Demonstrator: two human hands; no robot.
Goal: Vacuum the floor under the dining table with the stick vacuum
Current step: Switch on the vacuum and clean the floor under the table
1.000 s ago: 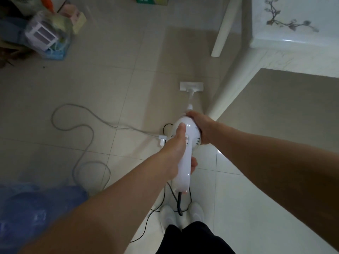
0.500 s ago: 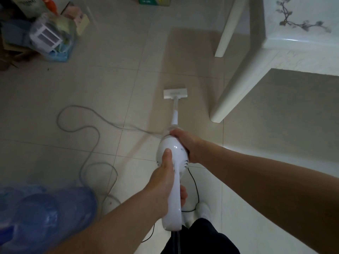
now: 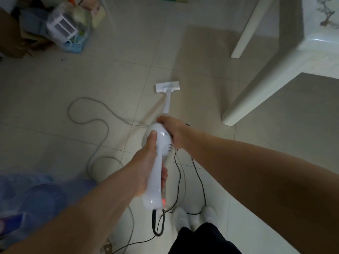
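Note:
I hold a white stick vacuum (image 3: 159, 162) in both hands, its tube running forward and down. My left hand (image 3: 146, 162) grips the handle with the thumb along the top. My right hand (image 3: 171, 129) grips the round motor body near the tube. The flat floor head (image 3: 167, 86) rests on the beige tiles, left of the dining table's near leg (image 3: 238, 107) and outside the tabletop's shadow. The white dining table (image 3: 319, 52) fills the upper right, and its far leg (image 3: 247, 30) stands behind.
A grey cable (image 3: 88, 123) loops over the floor at the left, and a thin black cord (image 3: 198, 180) trails by my white shoes (image 3: 194, 217). Bags and a box of clutter (image 3: 60, 28) sit at the top left. A blue plastic bag (image 3: 31, 198) lies at the lower left.
The vacuum and its floor head have slid left, away from the near table leg, and were pulled back a little toward me. Both hands kept their grip.

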